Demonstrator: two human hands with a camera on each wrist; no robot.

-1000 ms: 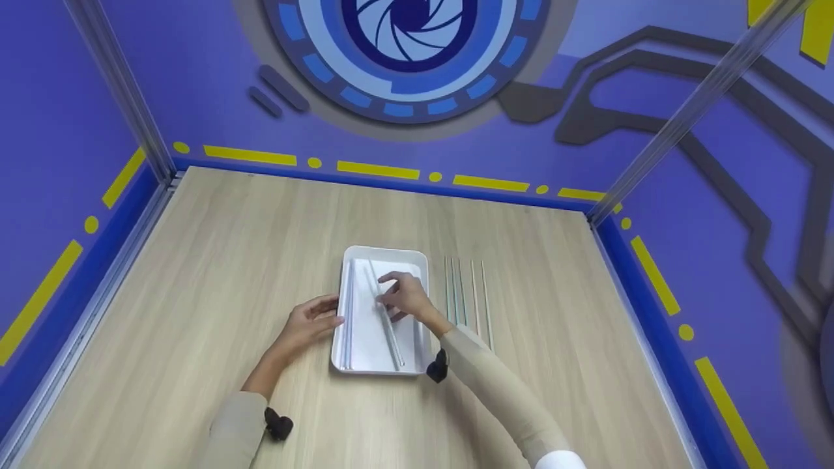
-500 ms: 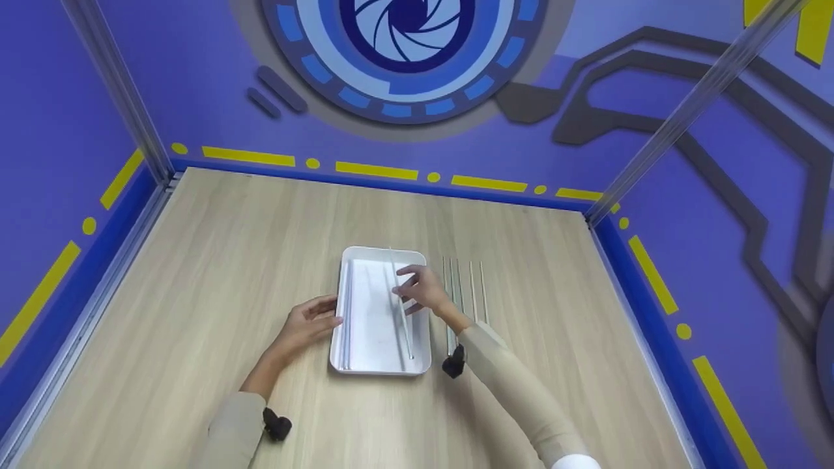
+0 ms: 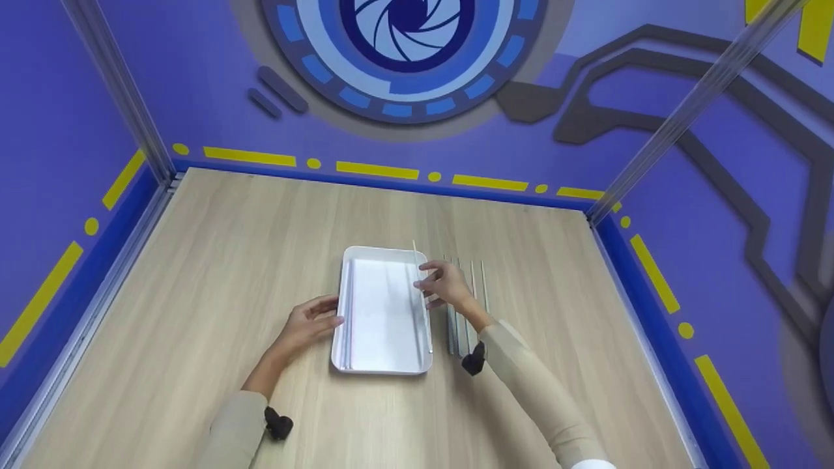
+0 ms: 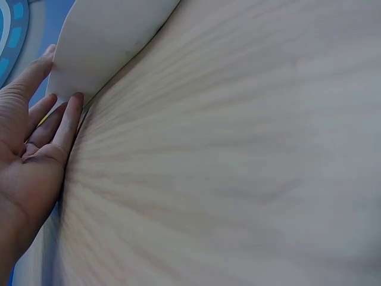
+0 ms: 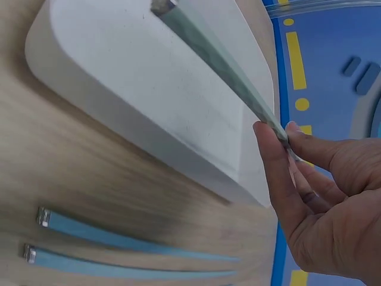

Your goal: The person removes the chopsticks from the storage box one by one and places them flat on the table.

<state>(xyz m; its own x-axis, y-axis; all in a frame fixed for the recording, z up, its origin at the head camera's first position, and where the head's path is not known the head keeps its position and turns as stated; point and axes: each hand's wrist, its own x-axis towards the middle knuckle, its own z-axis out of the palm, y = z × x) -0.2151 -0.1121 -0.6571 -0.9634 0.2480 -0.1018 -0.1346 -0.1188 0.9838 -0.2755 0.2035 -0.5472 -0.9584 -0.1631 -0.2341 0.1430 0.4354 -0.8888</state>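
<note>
My right hand (image 3: pixel 446 285) pinches a pale green chopstick (image 5: pixel 223 71) with a silver cap between thumb and fingers. It is above the right rim of a white tray (image 3: pixel 384 372), and the chopstick runs nearly along that rim. On the tray's left side, my left hand (image 3: pixel 307 326) rests its fairly straight fingers (image 4: pixel 70 119) against the outer wall, the thumb by the rim. Inside the tray, thin pale chopsticks (image 3: pixel 350 312) lie along the left wall; their count is hard to tell.
Several chopsticks lie on the table right of the tray, partly hidden by my right arm, including blue chopsticks (image 5: pixel 119 233) with silver caps. The wooden table (image 3: pixel 260 234) is bounded by blue-purple panels (image 3: pixel 215 85) at back and sides.
My right hand has moved right with the chopstick, from over the tray's middle to its right rim, and the chopstick has turned more upright in view. The left hand stays still.
</note>
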